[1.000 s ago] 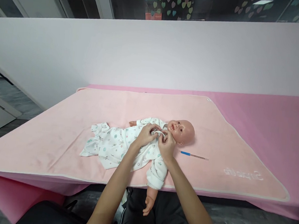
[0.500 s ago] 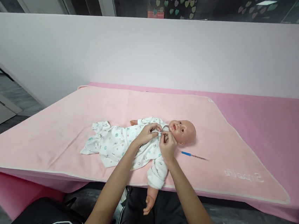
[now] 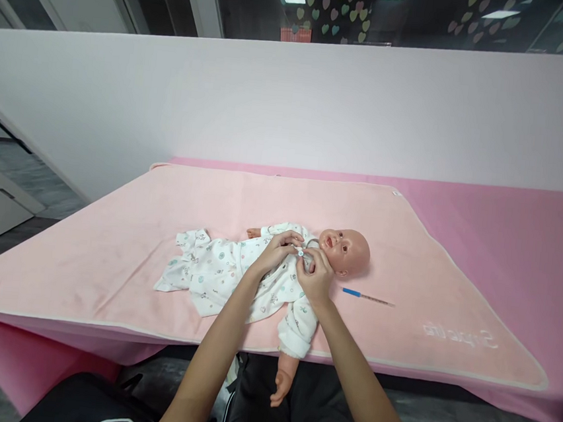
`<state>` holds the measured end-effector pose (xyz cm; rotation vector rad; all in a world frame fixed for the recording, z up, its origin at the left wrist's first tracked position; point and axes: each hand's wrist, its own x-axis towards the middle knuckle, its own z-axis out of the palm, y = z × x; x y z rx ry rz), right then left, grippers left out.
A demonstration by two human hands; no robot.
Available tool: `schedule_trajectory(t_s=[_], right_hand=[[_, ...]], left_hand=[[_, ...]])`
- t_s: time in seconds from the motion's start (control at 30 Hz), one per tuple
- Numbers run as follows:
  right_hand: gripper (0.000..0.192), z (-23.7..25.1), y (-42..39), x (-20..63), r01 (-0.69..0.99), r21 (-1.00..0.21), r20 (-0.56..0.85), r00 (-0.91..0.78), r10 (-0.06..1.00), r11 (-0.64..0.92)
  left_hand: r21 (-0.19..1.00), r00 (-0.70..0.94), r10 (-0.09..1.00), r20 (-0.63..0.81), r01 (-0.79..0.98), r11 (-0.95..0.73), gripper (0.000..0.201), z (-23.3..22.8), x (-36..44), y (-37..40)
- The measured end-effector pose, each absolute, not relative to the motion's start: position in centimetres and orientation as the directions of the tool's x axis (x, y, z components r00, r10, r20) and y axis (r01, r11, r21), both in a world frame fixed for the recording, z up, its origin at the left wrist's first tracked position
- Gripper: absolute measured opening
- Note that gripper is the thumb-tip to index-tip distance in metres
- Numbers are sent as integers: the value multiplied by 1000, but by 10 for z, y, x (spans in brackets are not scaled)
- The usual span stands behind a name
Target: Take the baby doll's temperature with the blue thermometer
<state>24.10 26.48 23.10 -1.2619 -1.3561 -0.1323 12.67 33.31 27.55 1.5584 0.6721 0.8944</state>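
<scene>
A baby doll lies on its back, head to the right, dressed in a white printed romper. Its near arm hangs over the table's front edge. At the upper chest, my left hand pinches the romper's front edge from the left. My right hand is closed on the same cloth from the right, just below the doll's chin. Between the fingertips of both hands shows a small pale round fastener, seemingly a snap button. My fingers partly hide the collar.
Right of the doll lies a slim stick with a blue end. A light pink blanket covers much of the pink table. Behind stands a white partition. A black bag or seat is at lower left.
My right fingers have shifted slightly and curl more around the fastener, which shows more clearly. My left hand stays nearly in place. The view has tilted up a little.
</scene>
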Motion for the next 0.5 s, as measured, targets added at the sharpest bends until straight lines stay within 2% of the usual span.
schedule_trajectory(t_s=[0.23,0.37,0.43,0.5], right_hand=[[11,231,265,241,705,-610,755,378,535,362],[14,232,264,241,674,-642,745,437,503,365],[15,231,264,241,667,-648,746,459,483,367],[16,230,264,241,665,-653,746,478,464,364]], left_hand=[[931,619,726,300,-24,-364,20,281,122,330],[910,687,652,322,-33,-414,37,284,114,324],[887,652,669,357,-13,-462,42,282,108,319],[850,575,705,415,33,-526,39,279,102,310]])
